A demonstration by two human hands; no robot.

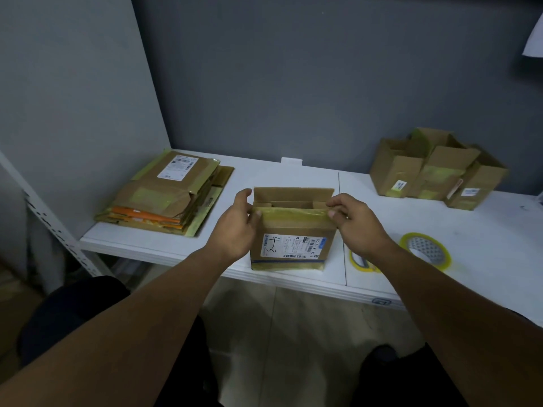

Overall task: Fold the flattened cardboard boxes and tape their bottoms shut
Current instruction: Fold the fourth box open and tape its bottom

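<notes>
The box (291, 245) stands upright at the near edge of the white table (293, 174), about midway along it, open end up. The left hand (235, 227) pinches the left end of the near flap (293, 214) and the right hand (358, 227) pinches its right end. To do this step well, the person should probably turn both ends down evenly along the crease, so the flap lies flat over the short side flaps inside. The far flap (293, 193) can then be brought to meet it with no gap for the tape. The box is brown and worn, with yellowish tape across the near flap and along the base, and a white label (293, 245) hand-marked "4-3". A stack of flattened boxes (167, 195) lies far left, folded boxes (435, 168) stand far right, and a tape roll (426, 251) lies near right
</notes>
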